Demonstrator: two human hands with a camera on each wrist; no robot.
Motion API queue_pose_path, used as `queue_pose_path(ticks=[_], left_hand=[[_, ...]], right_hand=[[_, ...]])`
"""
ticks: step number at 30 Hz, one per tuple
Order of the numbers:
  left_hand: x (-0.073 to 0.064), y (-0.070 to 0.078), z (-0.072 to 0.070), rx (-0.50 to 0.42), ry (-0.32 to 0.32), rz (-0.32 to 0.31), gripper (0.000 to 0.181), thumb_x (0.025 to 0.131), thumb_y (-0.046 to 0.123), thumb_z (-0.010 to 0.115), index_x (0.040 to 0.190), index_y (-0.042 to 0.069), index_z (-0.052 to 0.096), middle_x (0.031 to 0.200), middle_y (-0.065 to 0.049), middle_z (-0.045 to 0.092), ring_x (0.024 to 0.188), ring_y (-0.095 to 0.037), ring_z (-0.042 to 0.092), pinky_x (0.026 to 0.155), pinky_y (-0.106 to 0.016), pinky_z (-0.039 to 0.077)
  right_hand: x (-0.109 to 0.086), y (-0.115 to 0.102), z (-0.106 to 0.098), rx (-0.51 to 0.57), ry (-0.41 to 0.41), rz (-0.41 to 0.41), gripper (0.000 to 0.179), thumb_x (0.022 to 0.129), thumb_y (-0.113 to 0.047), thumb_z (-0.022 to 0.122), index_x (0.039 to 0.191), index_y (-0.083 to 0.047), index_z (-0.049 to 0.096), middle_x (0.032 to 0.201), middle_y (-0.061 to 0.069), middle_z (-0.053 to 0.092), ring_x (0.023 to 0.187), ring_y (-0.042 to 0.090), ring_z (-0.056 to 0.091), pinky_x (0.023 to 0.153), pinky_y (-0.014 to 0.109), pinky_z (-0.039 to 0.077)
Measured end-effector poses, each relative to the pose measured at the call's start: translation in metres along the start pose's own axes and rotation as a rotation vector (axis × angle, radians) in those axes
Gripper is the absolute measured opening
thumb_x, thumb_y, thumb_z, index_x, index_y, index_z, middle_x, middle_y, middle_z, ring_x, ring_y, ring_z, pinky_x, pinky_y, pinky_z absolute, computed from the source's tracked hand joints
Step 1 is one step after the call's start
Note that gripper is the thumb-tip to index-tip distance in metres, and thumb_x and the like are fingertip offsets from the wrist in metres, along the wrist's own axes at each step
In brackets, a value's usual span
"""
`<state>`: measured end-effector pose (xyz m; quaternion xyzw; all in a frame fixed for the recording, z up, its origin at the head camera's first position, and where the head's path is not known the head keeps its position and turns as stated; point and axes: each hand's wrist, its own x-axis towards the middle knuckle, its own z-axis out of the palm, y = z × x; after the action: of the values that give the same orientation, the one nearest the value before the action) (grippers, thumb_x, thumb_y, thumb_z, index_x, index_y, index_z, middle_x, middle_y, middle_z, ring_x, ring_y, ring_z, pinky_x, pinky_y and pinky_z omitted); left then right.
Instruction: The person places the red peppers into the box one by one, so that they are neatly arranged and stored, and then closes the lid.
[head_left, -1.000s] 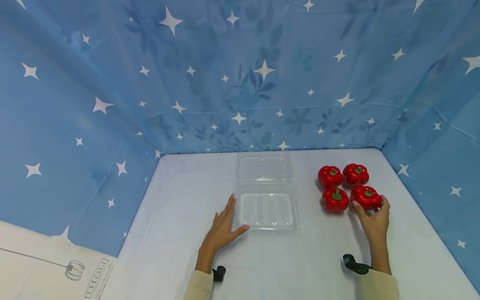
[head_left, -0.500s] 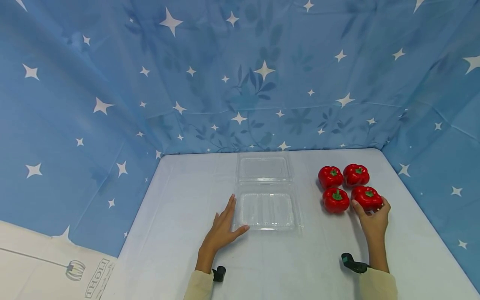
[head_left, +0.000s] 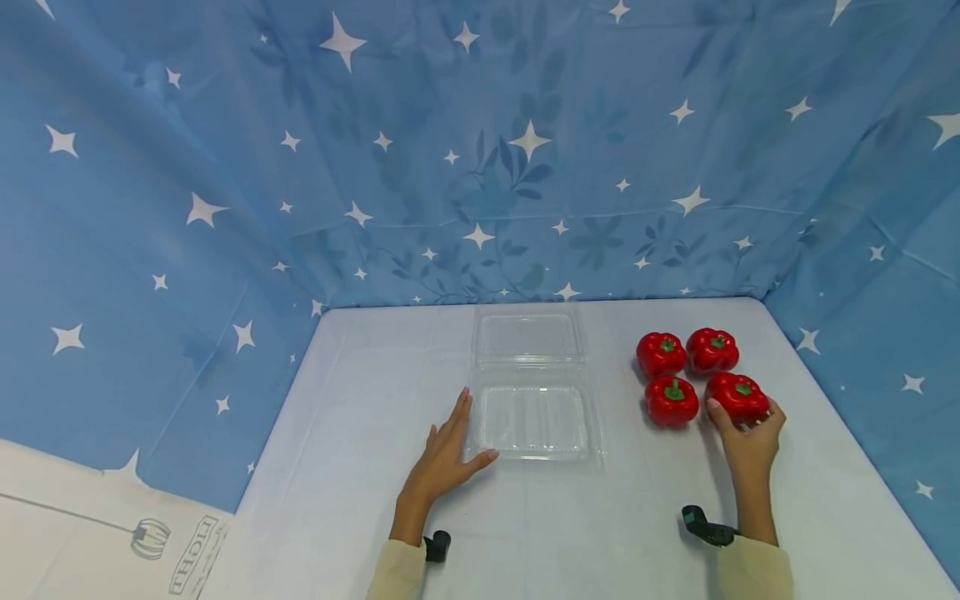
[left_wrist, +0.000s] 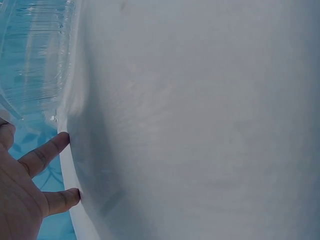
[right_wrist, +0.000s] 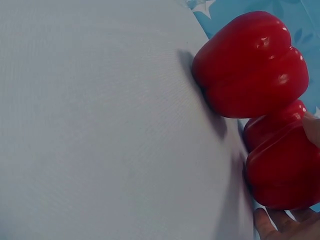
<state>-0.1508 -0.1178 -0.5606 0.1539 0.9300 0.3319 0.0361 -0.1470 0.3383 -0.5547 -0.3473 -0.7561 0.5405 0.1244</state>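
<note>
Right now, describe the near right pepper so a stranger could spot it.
On the white table, right of the open clear container, are four red peppers, two by two. The near right pepper is the only one the right hand grips.

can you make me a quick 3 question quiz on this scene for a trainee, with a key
1. Count: how many glossy red bell peppers with green stems does the head view show?
2. Fill in: the ____ hand grips the front-right pepper, while the ____ hand lies beside the clear, rectangular plastic container.
3. True or false: the container's clear plastic lid is closed.

Key
1. Four.
2. Right hand; left hand.
3. False: the lid is folded open on the far side.
</note>
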Motion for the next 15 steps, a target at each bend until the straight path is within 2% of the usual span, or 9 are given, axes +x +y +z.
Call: queue_pose_path(ticks=[5,15], left_hand=[[-0.0001,-0.0001,-0.0009,-0.002,-0.009,-0.004,0.102,0.084,0.067,0.059,0.159,0.025,0.002,0.165,0.01,0.0,0.151,-0.027,0.021,0.115,-0.07,0.014],[-0.0006,0.0006,-0.0013,-0.019,-0.008,-0.007,0.102,0.085,0.063,0.061,0.159,0.025,0.002,0.165,0.013,-0.002,0.151,-0.027,0.021,0.115,-0.07,0.013]], right_hand=[[0.0021,0.0008,-0.0013,0.016,0.014,0.016,0.09,0.092,-0.045,0.062,0.155,-0.024,0.002,0.164,0.009,0.012,0.151,0.03,0.017,0.117,0.049,0.03],[0.0033,0.0002,-0.0041,0.058,0.021,0.055,0.092,0.09,-0.048,0.063,0.154,-0.028,0.001,0.165,0.004,0.008,0.152,0.026,0.012,0.118,0.046,0.028]])
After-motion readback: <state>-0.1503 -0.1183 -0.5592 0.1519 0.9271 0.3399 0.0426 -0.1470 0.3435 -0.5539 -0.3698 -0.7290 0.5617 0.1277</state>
